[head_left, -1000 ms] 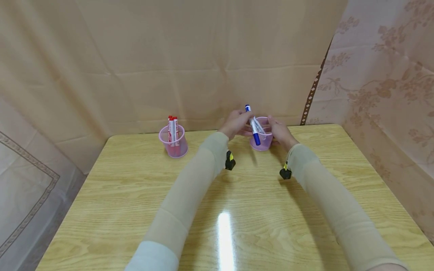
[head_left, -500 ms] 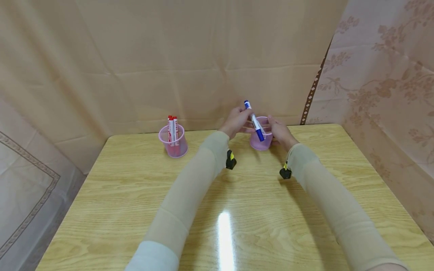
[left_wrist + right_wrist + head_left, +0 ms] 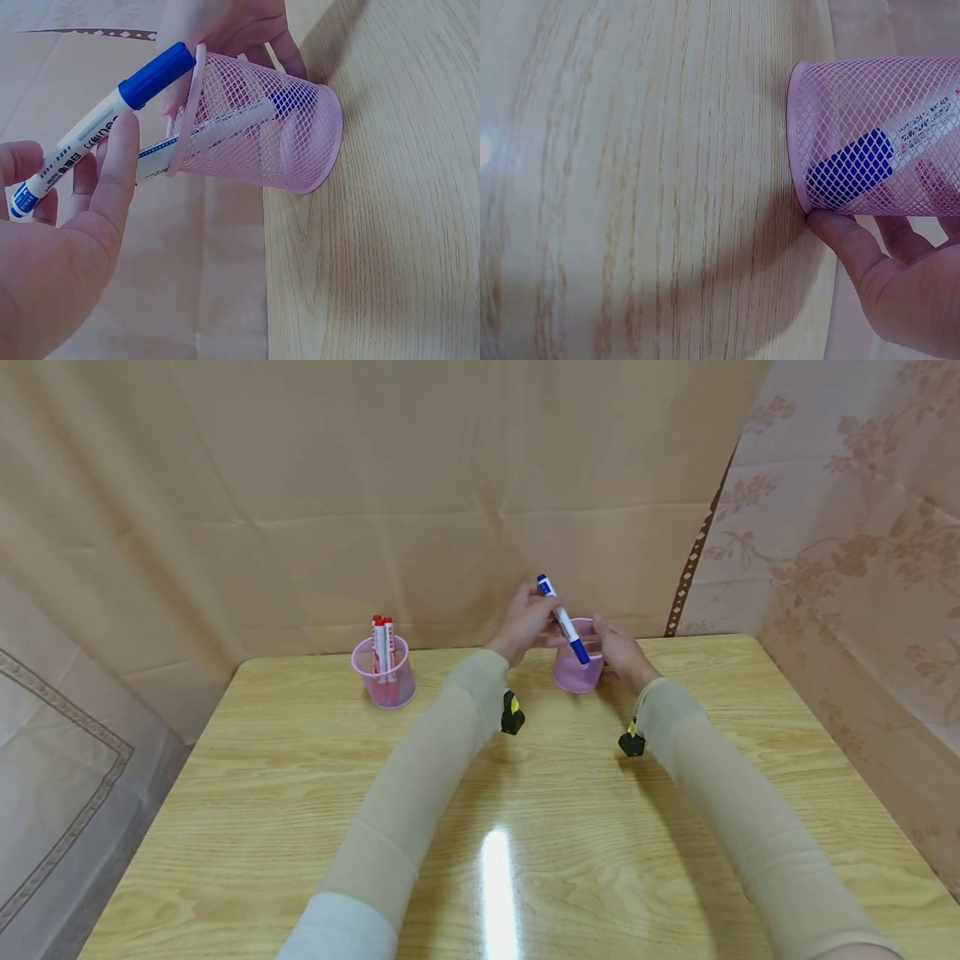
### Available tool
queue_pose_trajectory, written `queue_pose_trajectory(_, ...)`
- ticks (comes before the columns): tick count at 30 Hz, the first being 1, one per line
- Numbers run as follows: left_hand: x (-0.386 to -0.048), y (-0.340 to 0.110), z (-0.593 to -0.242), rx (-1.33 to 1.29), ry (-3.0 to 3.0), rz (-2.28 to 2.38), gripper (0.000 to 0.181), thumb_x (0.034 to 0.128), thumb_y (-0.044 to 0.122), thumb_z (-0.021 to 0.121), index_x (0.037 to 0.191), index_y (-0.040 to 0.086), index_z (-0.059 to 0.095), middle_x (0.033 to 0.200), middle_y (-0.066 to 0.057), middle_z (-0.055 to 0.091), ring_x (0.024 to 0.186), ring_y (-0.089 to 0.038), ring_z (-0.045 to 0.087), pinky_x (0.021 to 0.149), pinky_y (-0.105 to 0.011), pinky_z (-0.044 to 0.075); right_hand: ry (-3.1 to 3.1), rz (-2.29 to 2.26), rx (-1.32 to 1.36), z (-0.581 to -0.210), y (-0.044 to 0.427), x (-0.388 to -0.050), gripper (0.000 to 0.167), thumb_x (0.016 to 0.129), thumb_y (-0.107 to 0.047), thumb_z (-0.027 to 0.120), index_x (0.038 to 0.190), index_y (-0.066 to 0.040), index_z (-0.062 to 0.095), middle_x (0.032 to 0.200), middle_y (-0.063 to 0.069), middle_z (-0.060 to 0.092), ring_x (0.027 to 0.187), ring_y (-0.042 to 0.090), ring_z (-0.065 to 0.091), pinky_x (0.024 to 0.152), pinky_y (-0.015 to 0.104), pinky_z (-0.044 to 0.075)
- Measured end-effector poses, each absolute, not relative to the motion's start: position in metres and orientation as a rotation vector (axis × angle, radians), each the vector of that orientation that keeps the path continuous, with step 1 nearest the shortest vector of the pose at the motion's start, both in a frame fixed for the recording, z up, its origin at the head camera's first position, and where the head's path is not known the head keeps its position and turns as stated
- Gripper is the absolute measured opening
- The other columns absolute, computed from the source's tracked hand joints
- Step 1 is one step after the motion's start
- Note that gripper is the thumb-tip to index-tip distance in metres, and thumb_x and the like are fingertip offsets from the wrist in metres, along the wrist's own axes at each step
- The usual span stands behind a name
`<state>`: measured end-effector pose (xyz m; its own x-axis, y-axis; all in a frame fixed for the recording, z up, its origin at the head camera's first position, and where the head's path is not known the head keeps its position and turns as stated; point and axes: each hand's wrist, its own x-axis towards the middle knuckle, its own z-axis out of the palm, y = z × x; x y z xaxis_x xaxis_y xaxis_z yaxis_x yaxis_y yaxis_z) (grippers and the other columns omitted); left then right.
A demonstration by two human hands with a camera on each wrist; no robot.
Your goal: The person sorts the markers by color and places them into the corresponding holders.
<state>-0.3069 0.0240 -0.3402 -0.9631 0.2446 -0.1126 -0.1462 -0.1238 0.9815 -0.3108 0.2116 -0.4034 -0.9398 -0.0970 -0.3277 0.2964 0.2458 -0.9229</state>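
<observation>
My left hand (image 3: 521,623) pinches a blue-capped whiteboard marker (image 3: 563,618), which slants over the mouth of a pink mesh pen cup (image 3: 573,679). In the left wrist view, the marker's capped end lies beside the cup's rim. A second blue-capped marker (image 3: 225,129) leans inside the cup, its cap (image 3: 855,166) near the bottom in the right wrist view. At the cup's right side my right hand (image 3: 624,654) holds the cup, its fingers along the mesh. The cup stands upright on the table.
Another pink mesh pen cup (image 3: 392,694) with several red-capped markers (image 3: 383,647) stands to the left, near the back edge of the wooden table (image 3: 300,793). Right behind the table hangs a beige curtain (image 3: 337,485).
The held marker has shifted up and slightly right with my left hand, its lower capped end rising to the cup's rim. My right hand and both cups stay where they were.
</observation>
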Motion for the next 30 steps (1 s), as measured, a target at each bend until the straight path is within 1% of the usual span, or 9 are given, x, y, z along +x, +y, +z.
queue_pose_trajectory(3, -0.3057, 0.0231, -0.339, 0.114, 1.875, 2.19, 0.022, 0.1034, 0.014, 0.056, 0.122, 0.011, 0.045, 0.098, -0.012, 0.058, 0.084, -0.025, 0.061, 0.083, -0.043, 0.06, 2.227, -1.738, 0.181, -0.4089, 0.2122, -0.3132, 0.072, 0.106, -0.059, 0.021, 0.16, -0.012, 0.029, 0.157, 0.022, 0.038, 0.143, 0.04, 0.035, 0.113, 0.061, 0.032)
queue_pose_trajectory(6, -0.3041, 0.023, -0.3372, 0.124, 1.87, 2.207, 0.022, 0.1044, 0.015, 0.055, 0.124, 0.011, 0.045, 0.102, -0.013, 0.057, 0.089, -0.028, 0.06, 0.085, -0.044, 0.059, 2.235, -1.734, 0.175, -0.4095, 0.2119, -0.3134, 0.072, 0.106, -0.059, 0.02, 0.159, -0.012, 0.031, 0.157, 0.021, 0.038, 0.143, 0.039, 0.036, 0.112, 0.061, 0.033)
queue_pose_trajectory(11, -0.3026, 0.0239, -0.335, 0.135, 1.875, 2.226, 0.024, 0.1051, 0.016, 0.055, 0.126, 0.011, 0.045, 0.106, -0.011, 0.055, 0.096, -0.032, 0.06, 0.09, -0.046, 0.057, 2.217, -1.749, 0.173, -0.4093, 0.2117, -0.3138, 0.071, 0.107, -0.058, 0.021, 0.159, -0.012, 0.032, 0.158, 0.019, 0.038, 0.142, 0.039, 0.037, 0.111, 0.06, 0.035)
queue_pose_trajectory(14, -0.3034, 0.0249, -0.335, 0.138, 1.896, 2.225, 0.025, 0.1051, 0.018, 0.056, 0.127, 0.011, 0.047, 0.109, -0.01, 0.054, 0.097, -0.03, 0.06, 0.091, -0.046, 0.056, 2.201, -1.761, 0.159, -0.4089, 0.2116, -0.3137, 0.071, 0.107, -0.058, 0.02, 0.159, -0.012, 0.032, 0.158, 0.017, 0.037, 0.142, 0.038, 0.038, 0.111, 0.06, 0.036)
queue_pose_trajectory(18, -0.3048, 0.0265, -0.3357, 0.15, 1.903, 2.234, 0.023, 0.1048, 0.019, 0.057, 0.125, 0.01, 0.049, 0.107, -0.009, 0.055, 0.096, -0.028, 0.06, 0.092, -0.046, 0.056, 2.199, -1.759, 0.154, -0.4092, 0.2126, -0.3145, 0.072, 0.106, -0.059, 0.019, 0.159, -0.011, 0.032, 0.159, 0.017, 0.037, 0.143, 0.038, 0.037, 0.111, 0.06, 0.035)
queue_pose_trajectory(24, -0.3048, 0.0271, -0.3372, 0.169, 1.916, 2.226, 0.021, 0.1052, 0.019, 0.057, 0.122, 0.008, 0.052, 0.11, -0.01, 0.056, 0.104, -0.032, 0.061, 0.093, -0.045, 0.056, 2.177, -1.787, 0.161, -0.4095, 0.2128, -0.3141, 0.071, 0.107, -0.058, 0.02, 0.159, -0.012, 0.031, 0.158, 0.018, 0.037, 0.143, 0.037, 0.037, 0.112, 0.059, 0.035)
queue_pose_trajectory(27, -0.3042, 0.0269, -0.3374, 0.181, 1.933, 2.207, 0.024, 0.1061, 0.02, 0.055, 0.125, 0.005, 0.052, 0.114, -0.011, 0.056, 0.108, -0.033, 0.061, 0.093, -0.044, 0.056, 2.18, -1.785, 0.165, -0.4088, 0.2124, -0.3132, 0.071, 0.107, -0.058, 0.02, 0.159, -0.012, 0.03, 0.158, 0.018, 0.038, 0.143, 0.036, 0.037, 0.112, 0.059, 0.035)
queue_pose_trajectory(30, -0.3033, 0.027, -0.3374, 0.19, 1.953, 2.192, 0.029, 0.1058, 0.02, 0.056, 0.129, 0.003, 0.052, 0.116, -0.011, 0.056, 0.106, -0.03, 0.061, 0.093, -0.043, 0.056, 2.187, -1.779, 0.168, -0.4079, 0.2122, -0.3126, 0.071, 0.107, -0.058, 0.021, 0.16, -0.012, 0.03, 0.158, 0.018, 0.038, 0.143, 0.036, 0.037, 0.112, 0.058, 0.034)
